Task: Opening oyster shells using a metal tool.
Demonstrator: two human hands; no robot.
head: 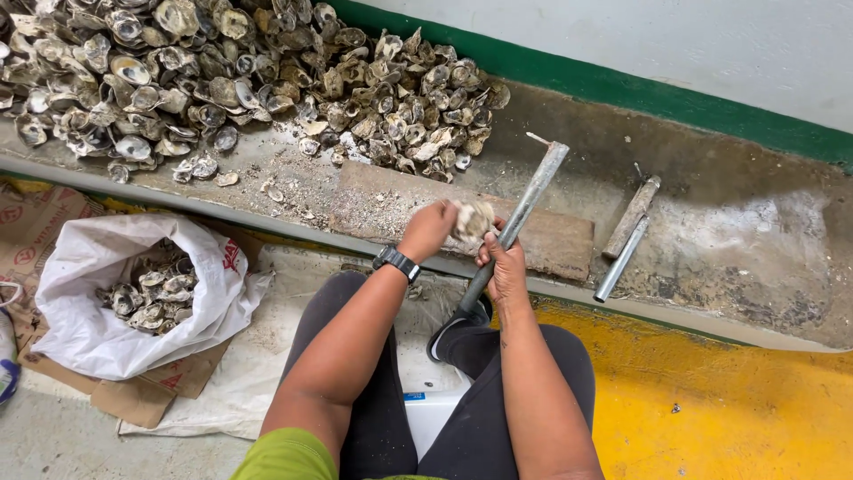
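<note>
Oyster shell (474, 220) half hidden in left hand (430, 229); right hand (505, 267) grips rod (520, 216).

The shells (222, 80) are grey and brown, the bag (89, 329) is white (with red marks), the floor (737, 400) is yellow.

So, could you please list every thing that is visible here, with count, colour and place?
shell pile: many, grey-brown, on the ledge at upper left
board: one, brown, on the ledge under the hands
spare rods: two, grey, on the ledge to the right
bag: one, white, on the floor at left, with shells inside
cardboard: one, brown, under the bag
watch: one, black, on the left wrist
left hand: grip on a pale shell
right hand: grip on a grey rod
</note>
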